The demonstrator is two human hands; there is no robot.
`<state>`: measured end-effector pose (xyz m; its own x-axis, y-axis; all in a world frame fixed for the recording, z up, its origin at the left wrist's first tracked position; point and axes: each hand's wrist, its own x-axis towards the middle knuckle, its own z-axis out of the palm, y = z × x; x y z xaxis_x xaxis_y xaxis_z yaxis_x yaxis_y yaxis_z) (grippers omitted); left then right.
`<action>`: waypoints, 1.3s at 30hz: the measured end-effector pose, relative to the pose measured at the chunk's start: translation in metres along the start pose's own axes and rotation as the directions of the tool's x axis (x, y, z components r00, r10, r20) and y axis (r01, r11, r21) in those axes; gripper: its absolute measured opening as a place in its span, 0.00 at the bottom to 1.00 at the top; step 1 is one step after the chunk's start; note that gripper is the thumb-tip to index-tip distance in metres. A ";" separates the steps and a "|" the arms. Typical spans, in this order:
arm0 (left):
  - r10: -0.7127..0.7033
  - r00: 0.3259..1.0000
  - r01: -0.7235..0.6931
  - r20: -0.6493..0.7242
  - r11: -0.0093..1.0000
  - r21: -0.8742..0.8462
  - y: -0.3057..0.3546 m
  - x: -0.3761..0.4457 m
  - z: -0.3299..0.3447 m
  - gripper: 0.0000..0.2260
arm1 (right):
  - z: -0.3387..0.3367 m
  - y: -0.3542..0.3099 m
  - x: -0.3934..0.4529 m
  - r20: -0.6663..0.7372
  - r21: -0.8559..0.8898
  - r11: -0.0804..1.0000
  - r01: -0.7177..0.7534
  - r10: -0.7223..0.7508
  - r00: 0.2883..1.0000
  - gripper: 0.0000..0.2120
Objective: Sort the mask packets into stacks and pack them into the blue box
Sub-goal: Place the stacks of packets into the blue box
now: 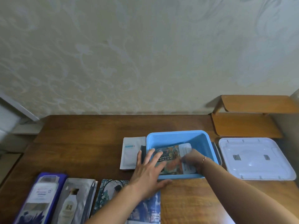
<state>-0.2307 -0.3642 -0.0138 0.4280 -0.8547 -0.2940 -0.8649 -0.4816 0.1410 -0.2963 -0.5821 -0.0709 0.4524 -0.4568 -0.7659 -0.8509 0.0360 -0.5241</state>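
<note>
Packet (171,159) inside blue box (178,136); left hand (148,172) flat on it, right hand (192,157) pinching.

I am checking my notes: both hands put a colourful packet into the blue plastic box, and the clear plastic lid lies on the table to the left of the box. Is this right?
Not quite. In the head view the clear plastic lid lies to the right of the blue plastic box, not the left. The rest holds.
</note>
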 end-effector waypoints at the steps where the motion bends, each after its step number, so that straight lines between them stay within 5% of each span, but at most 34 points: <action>1: 0.000 1.000 0.000 0.002 1.000 0.000 0.000 0.001 0.001 0.34 | 0.000 0.008 0.016 0.020 -0.078 0.997 -0.013 0.014 1.000 0.27; 3: 0.006 1.000 -0.006 0.001 1.000 -0.003 -0.001 0.001 0.003 0.34 | 0.002 0.003 0.007 0.030 -0.208 0.978 -0.032 0.039 0.999 0.33; 6: 0.015 1.000 -0.015 0.007 1.000 -0.027 -0.003 0.000 0.002 0.35 | -0.003 -0.021 -0.036 0.023 -0.395 0.918 -0.033 0.046 0.999 0.22; 12: 0.040 0.999 -0.041 -0.010 0.997 -0.071 -0.004 0.001 0.002 0.38 | -0.013 -0.027 -0.042 0.039 -0.783 0.613 0.104 -0.119 0.992 0.16; 15: 0.057 0.997 -0.060 -0.044 0.996 -0.071 -0.005 0.001 0.005 0.37 | -0.005 -0.030 -0.036 0.040 -0.799 0.581 0.156 -0.208 0.977 0.18; 22: 0.086 0.989 -0.096 -0.119 0.992 -0.083 -0.009 0.002 0.010 0.32 | 0.007 -0.030 -0.037 0.166 -0.782 0.594 0.188 -0.093 0.982 0.29; 26: 0.105 0.971 -0.133 -0.215 0.984 -0.120 -0.010 -0.001 0.014 0.29 | 0.005 -0.031 -0.048 0.138 -0.788 0.576 0.218 -0.180 0.974 0.26; 30: -0.087 0.836 -0.147 -0.542 0.916 -0.373 -0.018 -0.030 0.036 0.22 | -0.017 -0.021 -0.094 -0.218 -0.426 0.832 0.355 -0.475 0.852 0.20; 32: -0.272 0.769 -0.075 -0.578 0.861 -0.504 -0.020 -0.054 0.051 0.20 | -0.026 0.000 -0.128 -0.461 -0.164 0.834 0.527 -0.537 0.706 0.14; 33: -0.337 0.756 -0.033 -0.560 0.836 -0.547 -0.019 -0.066 0.059 0.20 | -0.029 0.011 -0.142 -0.509 -0.060 0.819 0.571 -0.517 0.688 0.12; 36: -0.520 0.761 0.097 -0.387 0.682 -0.725 -0.016 -0.085 0.072 0.25 | -0.034 0.025 -0.146 -0.376 0.279 0.804 0.526 -0.412 0.830 0.14; 39: -0.578 0.808 0.135 -0.118 0.376 -0.917 -0.008 -0.075 0.056 0.27 | -0.033 0.003 -0.117 -0.085 0.318 0.899 0.300 -0.288 0.954 0.05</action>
<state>-0.2708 -0.2857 -0.0462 0.8764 -0.4347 -0.2071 -0.0275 -0.4746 0.8798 -0.3608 -0.5577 0.0297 0.6541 -0.5219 -0.5475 -0.5442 0.1779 -0.8199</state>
